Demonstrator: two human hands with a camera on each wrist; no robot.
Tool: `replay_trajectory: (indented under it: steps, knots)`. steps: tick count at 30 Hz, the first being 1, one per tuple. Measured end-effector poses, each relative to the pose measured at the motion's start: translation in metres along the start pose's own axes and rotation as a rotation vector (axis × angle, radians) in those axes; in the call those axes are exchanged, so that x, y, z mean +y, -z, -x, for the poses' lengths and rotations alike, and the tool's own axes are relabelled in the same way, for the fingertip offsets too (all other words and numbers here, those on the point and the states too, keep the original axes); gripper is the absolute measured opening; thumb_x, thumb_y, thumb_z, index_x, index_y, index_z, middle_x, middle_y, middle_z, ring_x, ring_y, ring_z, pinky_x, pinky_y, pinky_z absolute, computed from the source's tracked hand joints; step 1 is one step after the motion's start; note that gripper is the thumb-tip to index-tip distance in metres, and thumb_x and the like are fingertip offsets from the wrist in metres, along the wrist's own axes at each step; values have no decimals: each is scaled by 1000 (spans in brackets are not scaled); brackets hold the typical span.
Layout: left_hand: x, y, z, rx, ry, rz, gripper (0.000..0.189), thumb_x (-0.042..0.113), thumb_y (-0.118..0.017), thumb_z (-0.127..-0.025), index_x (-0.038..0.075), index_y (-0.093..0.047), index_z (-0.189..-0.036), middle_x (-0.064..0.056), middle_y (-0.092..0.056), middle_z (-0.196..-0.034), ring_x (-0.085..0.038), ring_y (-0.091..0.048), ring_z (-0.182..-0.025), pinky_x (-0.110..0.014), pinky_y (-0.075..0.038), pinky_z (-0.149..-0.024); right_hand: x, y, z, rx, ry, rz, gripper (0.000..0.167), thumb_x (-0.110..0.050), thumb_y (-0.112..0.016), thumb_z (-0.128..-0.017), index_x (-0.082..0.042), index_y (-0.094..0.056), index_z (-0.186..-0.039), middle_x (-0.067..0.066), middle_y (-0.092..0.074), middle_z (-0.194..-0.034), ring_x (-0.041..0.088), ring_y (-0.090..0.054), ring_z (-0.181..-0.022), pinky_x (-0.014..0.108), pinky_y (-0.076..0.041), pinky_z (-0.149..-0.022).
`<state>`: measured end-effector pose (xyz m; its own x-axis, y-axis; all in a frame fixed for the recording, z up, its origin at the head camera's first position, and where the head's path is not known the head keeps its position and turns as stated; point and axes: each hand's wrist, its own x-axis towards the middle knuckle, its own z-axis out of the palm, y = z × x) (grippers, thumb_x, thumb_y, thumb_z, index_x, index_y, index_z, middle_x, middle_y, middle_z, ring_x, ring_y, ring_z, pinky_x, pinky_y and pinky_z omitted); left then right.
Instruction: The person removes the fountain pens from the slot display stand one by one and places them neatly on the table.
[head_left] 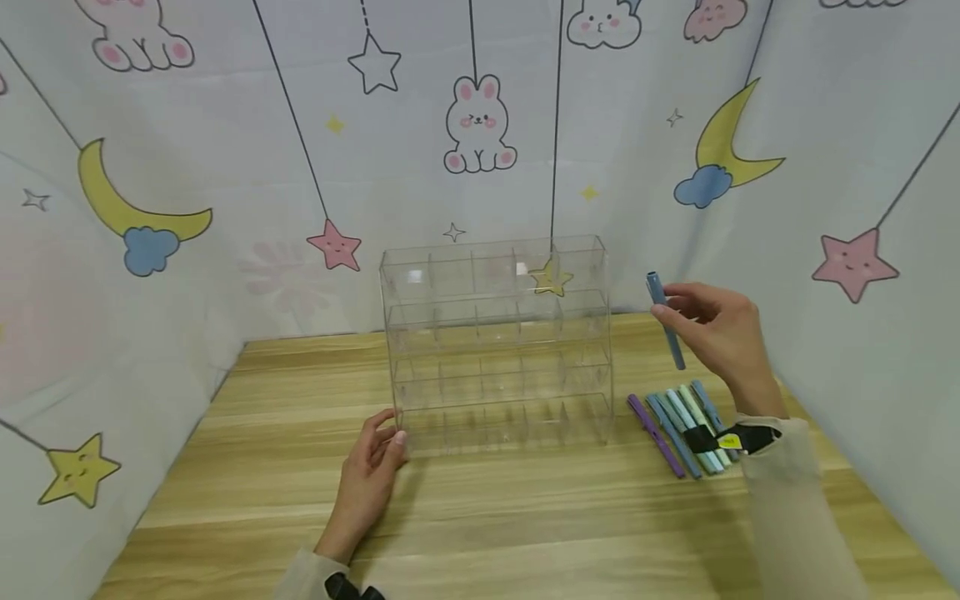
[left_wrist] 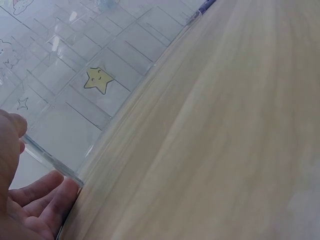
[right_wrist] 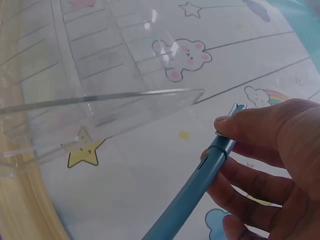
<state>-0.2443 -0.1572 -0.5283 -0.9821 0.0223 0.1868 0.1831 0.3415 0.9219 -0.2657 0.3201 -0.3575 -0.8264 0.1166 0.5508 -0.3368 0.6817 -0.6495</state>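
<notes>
A clear acrylic organizer (head_left: 498, 337) with rows of small compartments stands upright on the wooden table. My left hand (head_left: 369, 467) holds its lower left corner; in the left wrist view the side wall's edge (left_wrist: 52, 161) lies between thumb and fingers (left_wrist: 62, 197). Up to the right of the organizer, my right hand (head_left: 716, 329) pinches a blue pen (head_left: 666, 321) between thumb and fingers, its capped end up. In the right wrist view the pen's clip end (right_wrist: 240, 107) sticks out past the thumb, and the barrel slants down to the left.
Several pens in blue and pale green lie side by side on the table under my right forearm, with a purple pen (head_left: 656, 435) at their left. A white curtain (head_left: 420, 192) printed with stars, moons and bunnies hangs behind and beside the wooden table (head_left: 525, 517).
</notes>
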Motion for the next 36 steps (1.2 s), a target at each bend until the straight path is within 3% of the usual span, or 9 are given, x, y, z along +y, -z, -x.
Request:
replay_trajectory:
  steps: [3, 5, 21, 24, 27, 30, 36]
  knots:
    - [0, 2, 0, -4, -3, 3, 44, 28, -60, -112, 20, -52, -154, -30, -67, -143, -39, -75, -121, -16, -58, -90, 12, 5, 4, 1, -14, 8, 33, -21, -82, -97, -6, -78, -127, -32, -70, -91, -13, -64, -74, 9, -50, -66]
    - [0, 3, 0, -6, 0, 4, 44, 29, -60, -112, 20, -52, -154, -30, -67, -143, -38, -75, -121, -15, -57, -90, 19, 8, 6, -5, -28, 15, 33, -21, -82, -97, -6, -78, -127, -41, -64, -89, -13, -63, -74, 9, -49, -66]
    - [-1, 2, -1, -7, 1, 35, 44, 24, -60, -112, 17, -52, -154, -30, -67, -142, -39, -75, -119, -15, -59, -88, 69, 29, 27, -66, -195, 108, 45, -36, -80, -99, -6, -76, -132, -42, -59, -88, -17, -60, -80, 7, -47, -72]
    - [0, 1, -1, -11, 5, 39, 44, 24, -60, -112, 17, -52, -154, -31, -66, -143, -39, -75, -120, -15, -59, -89, 78, 32, 30, -90, -225, 146, 46, -39, -79, -99, -6, -76, -130, -31, -68, -90, -18, -58, -78, 9, -48, -69]
    - [1, 1, -1, -14, 8, 35, 44, 24, -60, -112, 18, -51, -155, -31, -66, -143, -39, -75, -120, -15, -58, -89, 86, 35, 33, -130, -257, 184, 48, -42, -77, -100, -4, -76, -130, -2, -80, -99, -15, -57, -78, 15, -50, -66]
    - [2, 1, -1, -17, 10, 29, 44, 25, -60, -112, 18, -51, -155, -31, -66, -144, -39, -75, -120, -15, -58, -89, 94, 37, 35, -185, -282, 226, 49, -42, -74, -102, -1, -75, -129, 24, -79, -111, -6, -61, -81, 23, -51, -65]
    - [3, 1, 0, -20, 19, 24, 44, 27, -60, -112, 19, -51, -155, -30, -65, -145, -38, -75, -120, -15, -58, -89, 110, 36, 42, -250, -345, 258, 52, -41, -72, -103, 3, -73, -130, 31, -76, -117, 33, -73, -94, 30, -51, -67]
